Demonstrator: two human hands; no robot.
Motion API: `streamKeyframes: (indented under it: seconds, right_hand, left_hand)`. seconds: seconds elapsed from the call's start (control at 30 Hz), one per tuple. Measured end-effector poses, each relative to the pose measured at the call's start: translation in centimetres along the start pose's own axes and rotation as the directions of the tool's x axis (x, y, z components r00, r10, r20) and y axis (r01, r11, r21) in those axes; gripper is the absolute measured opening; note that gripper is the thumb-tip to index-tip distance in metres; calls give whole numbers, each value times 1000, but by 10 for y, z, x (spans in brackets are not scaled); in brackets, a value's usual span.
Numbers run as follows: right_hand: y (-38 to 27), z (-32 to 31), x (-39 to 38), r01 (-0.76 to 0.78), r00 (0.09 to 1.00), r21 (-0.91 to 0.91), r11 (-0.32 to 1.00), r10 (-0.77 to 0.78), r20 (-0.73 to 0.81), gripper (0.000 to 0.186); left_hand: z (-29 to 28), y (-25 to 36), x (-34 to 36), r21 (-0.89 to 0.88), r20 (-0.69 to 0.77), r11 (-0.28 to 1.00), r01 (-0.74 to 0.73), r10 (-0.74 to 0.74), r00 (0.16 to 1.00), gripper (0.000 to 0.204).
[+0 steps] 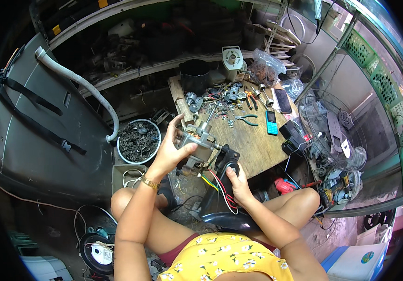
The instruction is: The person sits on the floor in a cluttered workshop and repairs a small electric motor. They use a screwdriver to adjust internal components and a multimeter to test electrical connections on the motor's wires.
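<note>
Head view shows us the motor (197, 146) in the left hand (169, 151), held up in front of the near left part of the table (262, 152). The left thumb lies across its near face, and the fingers are spread around its left side; some tips are hidden from us behind it. The right hand (241, 186) holds the black neck (225, 161), with the thumb on a round knob (232, 167); its other fingers we cannot see well.

The main relation, we judge, is between these two parts: the motor is to the left of the neck and a little farther from the body. The motor's long axis follows its shaft (212, 111), which points away from us and slightly right, toward the table's far edge. The neck's top meets the motor's right side, but we cannot tell if they are fastened. The left hand is nearer to the motor. Coloured wires (220, 183) hang below, between the hands, so we think any turning here should respect their slack.
</note>
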State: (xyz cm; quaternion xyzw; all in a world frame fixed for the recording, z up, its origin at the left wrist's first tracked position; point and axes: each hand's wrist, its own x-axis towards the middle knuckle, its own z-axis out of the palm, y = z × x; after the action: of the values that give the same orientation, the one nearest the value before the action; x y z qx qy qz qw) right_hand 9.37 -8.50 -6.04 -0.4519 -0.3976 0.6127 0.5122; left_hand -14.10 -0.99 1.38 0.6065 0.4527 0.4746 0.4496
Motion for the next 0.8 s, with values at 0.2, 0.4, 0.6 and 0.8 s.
streamKeyframes:
  seconds: [0.2, 0.4, 0.6, 0.8]
  right_hand:
    - [18, -1, -6, -153, 984, 106, 983, 162, -80, 45]
    - [26, -11, 3, -158, 980, 261, 952, 184, -79, 51]
    - [-12, -26, -2, -239, 970, 485, 841, 186, 156, 60]
    - [-19, -17, -13, -297, 946, 562, 772, 159, 281, 64]
  left_hand:
    - [11, -39, 16, 55, 75, 936, 348, -352, 933, 81]
    - [1, -39, 28, -244, 242, 775, 583, -533, 811, 67]
    - [22, 24, -5, -625, 295, 751, 212, -24, 955, 76]
    - [85, 38, -38, -573, 134, 818, 46, 38, 990, 96]
